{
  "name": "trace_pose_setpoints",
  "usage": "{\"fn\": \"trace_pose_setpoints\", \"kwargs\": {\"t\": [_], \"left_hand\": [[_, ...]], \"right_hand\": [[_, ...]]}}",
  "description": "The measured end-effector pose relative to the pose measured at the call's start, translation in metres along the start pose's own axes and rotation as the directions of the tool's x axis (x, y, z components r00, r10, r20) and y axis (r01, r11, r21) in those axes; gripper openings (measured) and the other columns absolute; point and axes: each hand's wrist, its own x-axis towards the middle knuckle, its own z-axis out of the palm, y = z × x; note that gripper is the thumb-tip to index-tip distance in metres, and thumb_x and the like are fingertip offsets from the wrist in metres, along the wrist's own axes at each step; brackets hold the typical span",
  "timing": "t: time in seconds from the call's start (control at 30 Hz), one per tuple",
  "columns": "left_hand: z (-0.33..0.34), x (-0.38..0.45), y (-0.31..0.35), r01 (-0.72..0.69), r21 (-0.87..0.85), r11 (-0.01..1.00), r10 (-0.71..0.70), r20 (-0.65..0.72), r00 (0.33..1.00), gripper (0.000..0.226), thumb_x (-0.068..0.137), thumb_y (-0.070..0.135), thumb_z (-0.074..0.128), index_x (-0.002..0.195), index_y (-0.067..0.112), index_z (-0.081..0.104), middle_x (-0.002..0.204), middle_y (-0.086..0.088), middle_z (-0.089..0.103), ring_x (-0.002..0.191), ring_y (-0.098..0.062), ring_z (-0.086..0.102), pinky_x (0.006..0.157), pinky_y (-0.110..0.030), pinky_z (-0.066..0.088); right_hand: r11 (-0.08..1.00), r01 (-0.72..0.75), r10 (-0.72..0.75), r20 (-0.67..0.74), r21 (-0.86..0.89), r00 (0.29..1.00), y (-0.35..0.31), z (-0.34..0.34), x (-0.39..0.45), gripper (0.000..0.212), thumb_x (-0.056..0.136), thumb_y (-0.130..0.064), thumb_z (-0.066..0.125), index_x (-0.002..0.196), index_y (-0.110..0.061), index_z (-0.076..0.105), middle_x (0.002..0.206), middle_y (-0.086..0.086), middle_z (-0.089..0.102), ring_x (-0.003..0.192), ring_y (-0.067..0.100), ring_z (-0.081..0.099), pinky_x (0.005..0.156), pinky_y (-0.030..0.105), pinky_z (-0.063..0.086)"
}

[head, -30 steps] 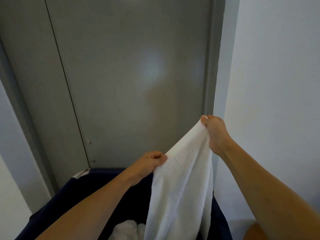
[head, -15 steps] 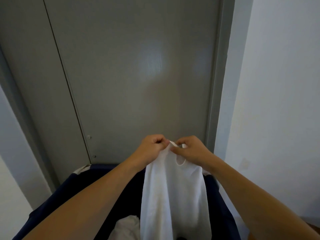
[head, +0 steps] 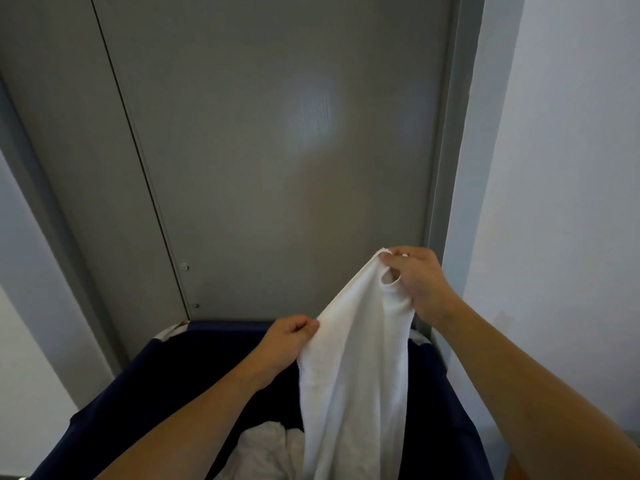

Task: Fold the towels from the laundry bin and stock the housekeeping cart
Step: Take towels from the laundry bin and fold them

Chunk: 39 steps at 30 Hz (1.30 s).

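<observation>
- Right hand: raised at the right of centre; thumb and curled fingers pinch the top corner of the white towel; grip narrow, holding towel cloth; a small loop of fabric stands open just below the pinch.
- Left hand: lower than the right hand and to its left; fingers curled, pinching the left edge of the same towel; grip narrow, holding towel cloth.
- White towel: suspended between both hands; upper edge runs on a slope from the left hand up to the right hand; the body hangs straight down in long vertical folds; the lower end passes out of the bottom of the view, so its end cannot be told.
- Laundry bin: dark navy fabric walls; positioned directly beneath the hanging towel and both forearms; the towel hangs over its open top.
- Second white towel: crumpled, lying inside the bin at the bottom of the view, just left of the hanging towel.
- Grey door: closed, directly behind the bin; grey frame on its right edge.
- Pale wall: to the right of the frame.
</observation>
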Motion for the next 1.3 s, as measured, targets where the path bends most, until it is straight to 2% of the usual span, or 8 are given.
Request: {"fn": "trace_pose_setpoints", "kwargs": {"t": [0.27,0.4,0.53,0.7,0.87,1.0,1.2,1.3], "left_hand": [[-0.019,0.02,0.072,-0.25,0.281,0.927,0.307,-0.183,0.934,0.036,0.1,0.017,0.062,0.064,0.012,0.057,0.052,0.014,0.045,0.053,-0.003,0.041,0.054,-0.018,0.032],[-0.003,0.019,0.108,-0.354,0.212,0.911,0.378,-0.082,0.922,0.03,0.1,0.014,0.061,0.074,-0.001,0.06,0.061,0.002,0.044,0.056,-0.008,0.037,0.054,-0.02,0.033],[0.005,0.017,0.12,-0.354,0.13,0.926,0.362,-0.039,0.931,0.03,0.101,0.015,0.061,0.072,0.007,0.062,0.063,0.002,0.048,0.058,-0.01,0.041,0.055,-0.021,0.037],[0.008,0.013,0.097,-0.261,0.009,0.965,0.261,0.004,0.965,0.041,0.102,0.021,0.061,0.076,-0.01,0.052,0.069,-0.008,0.044,0.065,-0.017,0.039,0.057,-0.029,0.033],[0.007,0.0,0.042,-0.13,-0.078,0.989,0.133,0.049,0.99,0.048,0.093,0.039,0.065,0.073,-0.003,0.053,0.072,-0.007,0.048,0.068,-0.016,0.042,0.064,-0.032,0.033],[-0.003,-0.009,0.003,-0.042,0.036,0.998,0.042,0.021,0.999,0.038,0.089,0.04,0.063,0.066,0.011,0.054,0.068,-0.001,0.045,0.067,-0.013,0.04,0.065,-0.031,0.03],[-0.017,0.006,0.041,-0.141,0.187,0.972,0.163,-0.112,0.98,0.038,0.101,0.016,0.061,0.063,0.011,0.056,0.062,0.004,0.045,0.059,-0.009,0.039,0.058,-0.028,0.031],[-0.005,0.005,0.079,-0.281,0.236,0.93,0.291,-0.008,0.957,0.041,0.1,0.014,0.061,0.06,0.022,0.061,0.057,0.013,0.045,0.055,-0.004,0.038,0.056,-0.022,0.032]], "right_hand": [[0.721,0.067,0.193,0.293,-0.69,0.936,0.033,-0.009,0.001,0.021,0.09,-0.024,0.069,0.086,-0.004,0.075,0.077,0.002,0.07,0.074,0.017,0.06,0.066,0.027,0.046],[0.914,0.201,-0.066,0.36,-0.352,0.931,0.016,0.009,-0.015,0.025,0.091,-0.035,0.074,0.116,-0.033,0.072,0.104,-0.02,0.067,0.089,-0.002,0.063,0.074,0.015,0.05],[0.91,0.321,-0.231,0.323,-0.261,0.918,-0.001,0.023,-0.019,0.006,0.094,-0.031,0.07,0.092,-0.027,0.073,0.086,-0.007,0.073,0.078,0.009,0.069,0.071,0.028,0.057],[0.951,0.197,-0.124,0.291,-0.237,0.949,-0.004,0.024,-0.016,0.029,0.097,-0.024,0.066,0.071,-0.012,0.07,0.054,-0.012,0.056,0.052,0.003,0.052,0.056,0.02,0.045],[0.99,0.106,-0.089,0.172,-0.089,0.981,0.001,0.016,-0.012,0.038,0.097,-0.025,0.066,0.083,0.01,0.062,0.065,0.009,0.053,0.06,0.021,0.054,0.06,0.029,0.047],[0.997,-0.022,0.027,-0.061,0.069,0.998,0.005,-0.005,0.0,0.034,0.096,-0.026,0.068,0.065,-0.012,0.063,0.061,-0.001,0.06,0.062,0.019,0.061,0.062,0.026,0.051],[0.887,-0.016,0.103,0.164,-0.462,0.981,0.036,-0.017,0.007,0.031,0.096,-0.028,0.066,0.078,-0.003,0.069,0.075,0.009,0.064,0.069,0.024,0.061,0.063,0.029,0.051],[0.898,0.129,0.041,0.37,-0.422,0.928,0.032,-0.001,-0.009,0.017,0.09,-0.029,0.075,0.102,-0.017,0.077,0.09,-0.002,0.074,0.083,0.014,0.069,0.068,0.014,0.051]]}}
